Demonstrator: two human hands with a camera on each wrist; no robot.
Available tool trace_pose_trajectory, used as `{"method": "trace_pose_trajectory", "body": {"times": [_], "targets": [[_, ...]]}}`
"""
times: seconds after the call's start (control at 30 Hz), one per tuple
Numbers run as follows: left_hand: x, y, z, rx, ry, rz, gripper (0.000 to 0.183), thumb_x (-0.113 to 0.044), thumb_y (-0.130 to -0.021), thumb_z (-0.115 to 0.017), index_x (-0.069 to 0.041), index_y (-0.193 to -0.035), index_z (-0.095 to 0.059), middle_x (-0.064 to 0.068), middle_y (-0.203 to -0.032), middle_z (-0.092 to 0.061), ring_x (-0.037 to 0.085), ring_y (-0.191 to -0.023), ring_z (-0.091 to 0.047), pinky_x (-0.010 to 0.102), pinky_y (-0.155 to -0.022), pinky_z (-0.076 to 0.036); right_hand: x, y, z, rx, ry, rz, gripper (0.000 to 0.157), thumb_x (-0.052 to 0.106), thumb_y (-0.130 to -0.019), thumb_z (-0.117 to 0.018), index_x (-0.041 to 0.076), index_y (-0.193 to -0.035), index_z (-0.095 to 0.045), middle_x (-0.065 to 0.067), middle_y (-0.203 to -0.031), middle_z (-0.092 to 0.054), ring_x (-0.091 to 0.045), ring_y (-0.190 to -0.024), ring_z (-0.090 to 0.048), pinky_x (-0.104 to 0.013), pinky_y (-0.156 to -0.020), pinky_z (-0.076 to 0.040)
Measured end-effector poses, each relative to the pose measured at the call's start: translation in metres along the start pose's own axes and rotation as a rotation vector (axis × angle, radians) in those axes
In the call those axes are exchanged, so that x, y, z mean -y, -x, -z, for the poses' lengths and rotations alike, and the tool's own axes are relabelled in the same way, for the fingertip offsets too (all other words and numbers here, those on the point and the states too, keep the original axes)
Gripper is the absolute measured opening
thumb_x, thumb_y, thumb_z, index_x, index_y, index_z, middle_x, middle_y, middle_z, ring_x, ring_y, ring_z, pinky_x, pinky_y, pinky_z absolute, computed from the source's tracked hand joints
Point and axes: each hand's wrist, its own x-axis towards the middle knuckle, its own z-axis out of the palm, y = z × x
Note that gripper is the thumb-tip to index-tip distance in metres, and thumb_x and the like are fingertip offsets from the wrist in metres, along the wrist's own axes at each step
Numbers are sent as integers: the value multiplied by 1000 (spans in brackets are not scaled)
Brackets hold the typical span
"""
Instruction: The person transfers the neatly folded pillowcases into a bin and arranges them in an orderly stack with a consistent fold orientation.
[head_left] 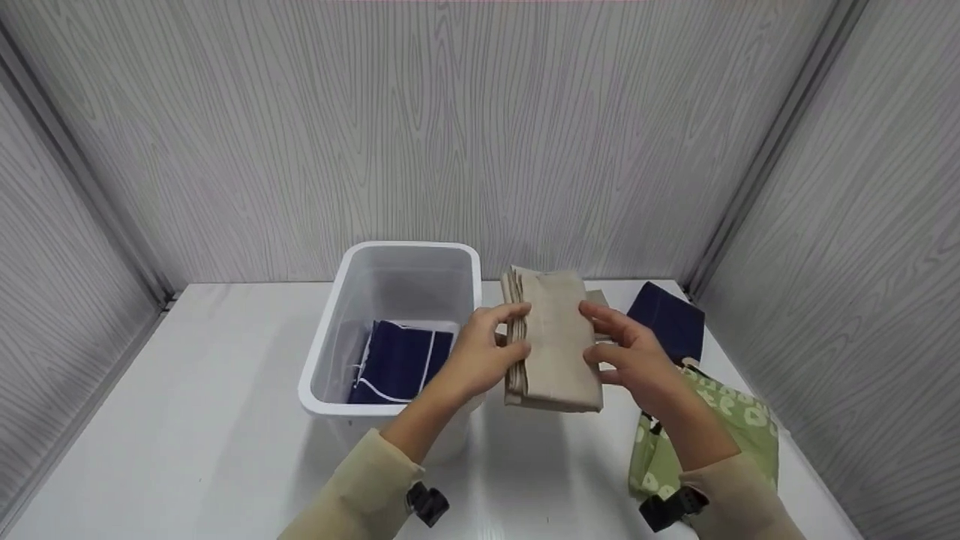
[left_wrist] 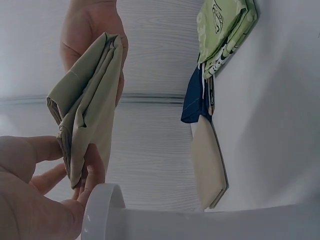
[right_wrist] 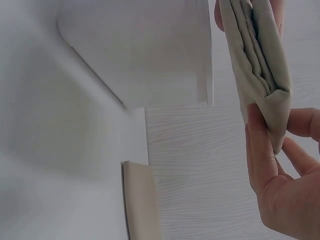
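Observation:
Both hands hold a thick folded beige cloth (head_left: 559, 337) in the air, to the right of a white plastic bin (head_left: 318, 337). My left hand (head_left: 480, 354) pinches its layered left side, thumb and fingers on opposite faces. On the opposite side, my right hand (head_left: 637, 364) pinches the cloth's smoother edge. Stacked folds show along the cloth (left_wrist: 95, 115) in the left wrist view, where the bin's rim (left_wrist: 100, 212) is close below the left hand. Inside the bin lies a folded navy cloth (head_left: 401, 364) with white straps.
Behind the right hand, another folded beige cloth (head_left: 597, 297) lies on the white table (head_left: 225, 390), mostly hidden. Farther right are a folded navy cloth (head_left: 666, 322) and a green patterned cloth (head_left: 739, 431). Grey wood-grain panels (head_left: 420, 127) wall the table.

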Motion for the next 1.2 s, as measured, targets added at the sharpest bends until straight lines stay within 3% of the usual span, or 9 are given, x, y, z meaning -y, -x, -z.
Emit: {"method": "trace_pose_trajectory", "body": {"times": [0.9, 1.2], "targets": [[0, 17, 39, -58, 9, 49, 52, -4, -87, -67, -9, -138, -59, 19, -133, -48, 28, -97, -68, 33, -77, -59, 11, -14, -36, 51, -5, 21, 68, 2, -87, -67, 22, -149, -47, -12, -144, -46, -30, -125, -52, -47, -87, -57], [2, 18, 50, -66, 16, 30, 50, -1, -87, -67, -5, -136, -60, 21, -135, -47, 30, -97, -67, 34, -78, -59, 16, -17, -49, 75, 0, 38, 67, 3, -87, -68, 22, -148, -49, -11, -143, -48, -30, -121, -56, -46, -84, -58]]}}
